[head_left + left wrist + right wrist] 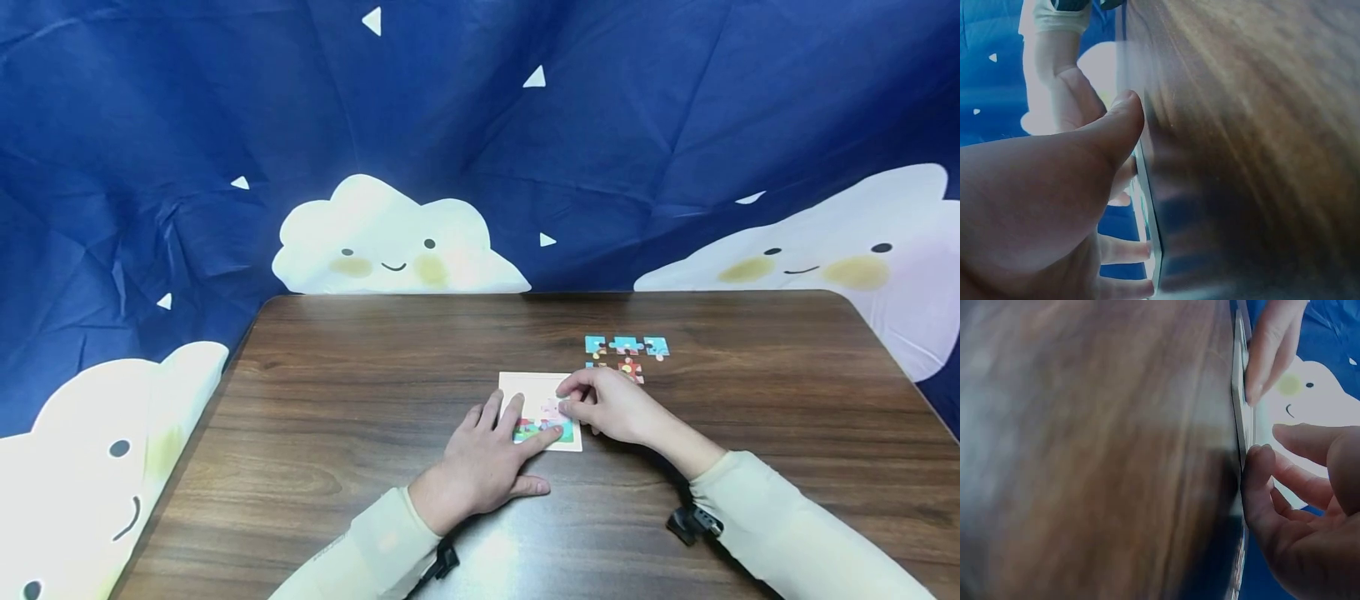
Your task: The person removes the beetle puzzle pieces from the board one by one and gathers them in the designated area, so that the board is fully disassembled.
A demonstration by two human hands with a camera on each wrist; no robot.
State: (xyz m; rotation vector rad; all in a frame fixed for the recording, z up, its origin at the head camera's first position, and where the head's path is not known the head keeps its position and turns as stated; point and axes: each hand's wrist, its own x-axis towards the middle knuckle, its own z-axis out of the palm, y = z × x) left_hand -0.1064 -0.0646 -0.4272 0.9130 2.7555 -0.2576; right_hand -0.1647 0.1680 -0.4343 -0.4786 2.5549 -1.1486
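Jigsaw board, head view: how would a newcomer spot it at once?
On the brown wooden table, find the left hand. The jigsaw board lies under some of its fingers. Unlike the small loose jigsaw pieces farther back, it is one broad white square with green artwork along its near side.

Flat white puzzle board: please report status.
Left hand resting on flat white puzzle board; right hand at its right side. Colourful picture section along bottom; top looks bare. Hands partly cover it; loose blue-and-red jigsaw pieces beyond right hand.

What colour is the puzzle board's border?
The puzzle board has a whitish border; head view shows it best.
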